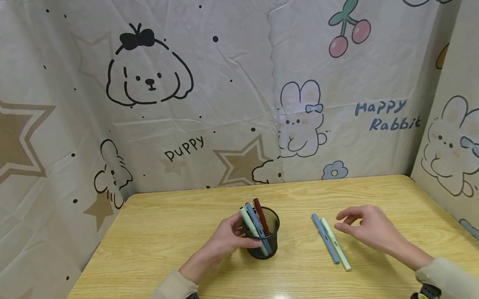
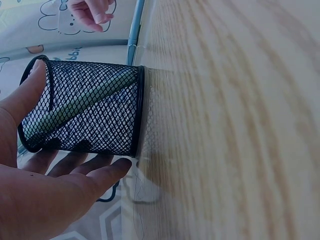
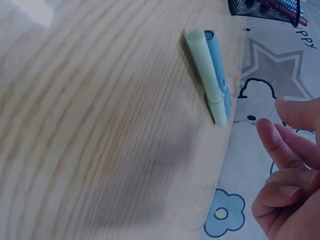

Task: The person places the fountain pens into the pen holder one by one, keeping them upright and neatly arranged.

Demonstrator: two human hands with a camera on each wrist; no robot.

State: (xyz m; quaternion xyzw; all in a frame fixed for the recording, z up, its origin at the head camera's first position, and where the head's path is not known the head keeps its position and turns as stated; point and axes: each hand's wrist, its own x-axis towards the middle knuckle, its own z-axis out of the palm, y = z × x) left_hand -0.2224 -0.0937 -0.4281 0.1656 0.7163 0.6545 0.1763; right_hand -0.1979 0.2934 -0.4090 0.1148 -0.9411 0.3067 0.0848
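From the head camera: grips the black mesh pen cup (image 1: 268, 247) with the left hand (image 1: 231, 237), thumb and fingers wrapped round its wall, steadying it upright near the middle of the wooden table (image 1: 166, 224). Holds three pens (image 1: 254, 218) in that cup already: pale green, blue and dark red, leaning left. Hovers the right hand (image 1: 367, 231) just right of a blue pen (image 1: 325, 238) and a pale green pen (image 1: 336, 245), which lie side by side and touching on the table, well apart from the cup. Keeps those fingers loosely spread, grasping nothing.

From the left wrist: cradles the mesh pen cup (image 2: 85, 110) in the left hand (image 2: 40, 200), thumb at the rim, fingers under the far side. Shows a green barrel through the mesh.

From the right wrist: leaves the pale green pen (image 3: 205, 75) and blue pen (image 3: 221, 75) untouched on the table (image 3: 100, 125), with the right hand (image 3: 290, 190) near their ends, fingers relaxed and empty.

Probably mid-reach for one of the loose pens. Calls next for a pinch on one barrel alone, most easily the pale green one nearer the fingers, without rolling its neighbour.
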